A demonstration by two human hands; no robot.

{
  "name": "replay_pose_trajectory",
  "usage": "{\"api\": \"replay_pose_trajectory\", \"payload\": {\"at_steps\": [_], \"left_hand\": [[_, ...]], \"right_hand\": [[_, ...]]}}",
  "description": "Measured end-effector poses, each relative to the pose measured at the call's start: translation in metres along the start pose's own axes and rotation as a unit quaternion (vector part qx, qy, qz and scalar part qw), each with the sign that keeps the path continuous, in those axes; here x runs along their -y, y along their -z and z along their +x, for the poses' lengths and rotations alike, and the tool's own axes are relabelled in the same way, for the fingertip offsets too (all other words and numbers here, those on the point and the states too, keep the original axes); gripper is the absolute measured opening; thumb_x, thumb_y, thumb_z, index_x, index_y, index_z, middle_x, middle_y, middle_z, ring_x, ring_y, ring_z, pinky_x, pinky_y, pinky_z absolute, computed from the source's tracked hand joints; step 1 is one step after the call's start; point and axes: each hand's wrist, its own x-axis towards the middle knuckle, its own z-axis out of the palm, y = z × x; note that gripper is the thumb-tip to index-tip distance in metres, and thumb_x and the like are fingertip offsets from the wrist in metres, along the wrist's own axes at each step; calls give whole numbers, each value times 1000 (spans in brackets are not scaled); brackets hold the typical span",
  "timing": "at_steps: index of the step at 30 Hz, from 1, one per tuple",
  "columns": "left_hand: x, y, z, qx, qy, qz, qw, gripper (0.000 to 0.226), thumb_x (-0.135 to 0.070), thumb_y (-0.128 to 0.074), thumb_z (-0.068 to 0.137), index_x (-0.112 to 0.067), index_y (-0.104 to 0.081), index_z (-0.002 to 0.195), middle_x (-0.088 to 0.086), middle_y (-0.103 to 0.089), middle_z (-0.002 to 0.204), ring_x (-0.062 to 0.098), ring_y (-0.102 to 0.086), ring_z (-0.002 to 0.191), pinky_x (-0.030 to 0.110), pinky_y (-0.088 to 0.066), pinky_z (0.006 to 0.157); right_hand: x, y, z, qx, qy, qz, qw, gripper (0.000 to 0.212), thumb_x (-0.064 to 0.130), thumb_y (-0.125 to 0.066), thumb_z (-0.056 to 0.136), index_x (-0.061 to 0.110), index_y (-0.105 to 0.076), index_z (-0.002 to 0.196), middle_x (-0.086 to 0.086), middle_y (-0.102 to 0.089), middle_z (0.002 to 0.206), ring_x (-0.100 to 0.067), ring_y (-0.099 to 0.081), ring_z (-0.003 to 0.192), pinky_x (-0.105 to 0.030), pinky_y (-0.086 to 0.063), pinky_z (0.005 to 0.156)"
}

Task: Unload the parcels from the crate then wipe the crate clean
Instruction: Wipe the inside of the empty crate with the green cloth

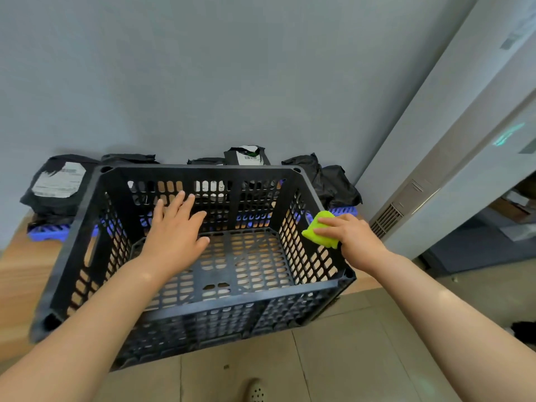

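A black slatted plastic crate (316, 291) stands in front of me with nothing inside it. My left hand (174, 227) hovers over the crate's inside, fingers spread and straight, holding nothing. My right hand (352, 236) grips a bright green cloth (320, 232) against the top of the crate's right wall. Several black parcels lie behind the crate along the wall: one with a white label at the left (58, 184), one upright in the middle (246, 155), a crumpled one at the right (333, 184).
The parcels sit on a low blue pallet (46, 229) on a wooden surface (23, 274). A grey wall rises behind. A white unit with a vent (388, 219) stands at the right. Tiled floor and a shoe (255, 390) lie below.
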Motion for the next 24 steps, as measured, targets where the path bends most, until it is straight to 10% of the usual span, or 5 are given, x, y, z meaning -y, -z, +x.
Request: {"api": "replay_pose_trajectory", "payload": {"at_steps": [8,24], "left_hand": [[38,12,-40,-3,37,16,999,55,-45,-46,93,-24,-36,143,8,-10,158,24,5,146,50,3,115],[109,12,-63,37,115,8,993,48,-40,-46,94,-20,-46,137,4,-34,151,20,-8,145,50,-5,115]], "right_hand": [[24,6,-40,4,-31,-34,999,62,3,-50,92,43,-42,138,15,-32,151,-20,-31,134,-33,-31,91],[169,-42,-78,-232,31,27,972,69,2,-68,60,23,-59,125,0,-67,113,-29,-61,99,-42,-46,74]]}}
